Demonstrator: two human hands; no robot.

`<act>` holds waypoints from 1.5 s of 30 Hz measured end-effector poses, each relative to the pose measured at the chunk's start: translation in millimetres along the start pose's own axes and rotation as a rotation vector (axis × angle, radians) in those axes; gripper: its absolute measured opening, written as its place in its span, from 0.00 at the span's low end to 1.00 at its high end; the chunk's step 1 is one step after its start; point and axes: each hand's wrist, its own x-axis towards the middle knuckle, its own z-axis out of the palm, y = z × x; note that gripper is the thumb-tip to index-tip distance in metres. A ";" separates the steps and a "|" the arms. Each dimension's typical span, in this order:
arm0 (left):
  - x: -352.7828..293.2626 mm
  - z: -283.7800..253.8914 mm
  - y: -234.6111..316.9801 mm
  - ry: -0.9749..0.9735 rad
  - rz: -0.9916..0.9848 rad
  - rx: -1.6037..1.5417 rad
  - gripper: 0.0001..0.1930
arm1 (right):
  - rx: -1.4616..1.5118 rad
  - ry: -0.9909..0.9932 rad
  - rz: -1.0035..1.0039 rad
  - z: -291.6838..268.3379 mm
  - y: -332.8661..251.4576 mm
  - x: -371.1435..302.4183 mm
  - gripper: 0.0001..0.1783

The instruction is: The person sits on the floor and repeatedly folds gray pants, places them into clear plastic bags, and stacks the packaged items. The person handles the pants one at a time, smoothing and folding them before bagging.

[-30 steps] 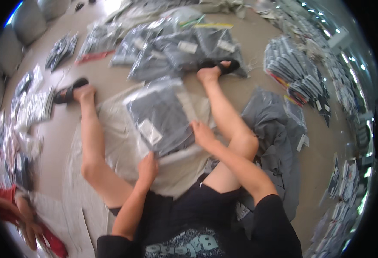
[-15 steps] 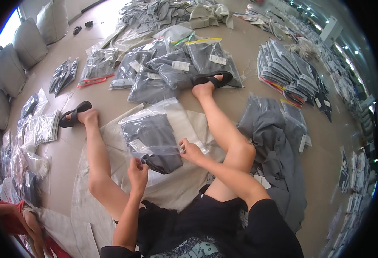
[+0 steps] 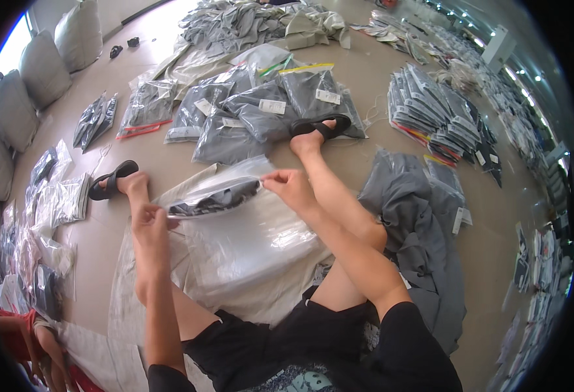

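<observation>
A clear plastic bag with a folded dark grey garment (image 3: 216, 200) in it hangs raised and tilted between my hands, its near end facing me. My left hand (image 3: 152, 227) pinches the bag's left corner. At the right corner my right hand (image 3: 289, 188) grips the bag between thumb and fingers. Motion blurs the left hand and the bag a little. Beneath lies a flat stack of clear plastic bags (image 3: 251, 251) on a beige cloth (image 3: 127, 297) spread between my legs.
Bagged grey garments (image 3: 235, 134) lie beyond my feet. Loose grey garments (image 3: 408, 215) drape beside my right leg. A stack of bagged garments (image 3: 424, 108) stands farther right. Bulging sacks (image 3: 45, 68) line the left wall. Another person (image 3: 35, 340) is at the lower left.
The bagged garment has been lifted and tipped up off the stack of clear bags. My left hand has moved left and away from me; the right has moved away from me too.
</observation>
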 end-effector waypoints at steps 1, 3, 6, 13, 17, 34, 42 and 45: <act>10.7 -5.7 3.7 0.024 0.027 -0.044 0.02 | 0.054 -0.033 -0.002 -2.9 -19.6 9.6 0.12; 25.3 -10.2 21.5 0.013 0.008 -0.170 0.03 | 0.084 -0.147 0.002 -9.5 -52.5 12.5 0.11; 34.1 -19.3 24.9 -0.005 -0.079 -0.233 0.03 | -0.149 -0.251 -0.134 -31.4 -64.2 7.8 0.08; 38.0 -50.8 -0.9 0.111 -0.153 -0.299 0.04 | 0.016 -0.141 -0.247 -5.2 -60.2 -21.1 0.06; 7.3 -12.7 30.2 0.325 0.433 0.478 0.10 | 0.054 -0.137 -0.121 11.4 -73.2 -30.1 0.07; -3.2 50.4 49.3 -0.466 0.945 0.899 0.04 | 0.226 -0.131 0.065 3.3 -68.6 -39.3 0.09; 58.8 -1.9 46.0 -0.294 0.968 0.896 0.06 | 0.314 -0.073 0.012 -7.6 -40.2 19.0 0.09; 36.9 -6.7 62.7 -0.166 0.928 0.857 0.05 | 0.350 -0.084 -0.074 -17.3 -75.1 21.6 0.07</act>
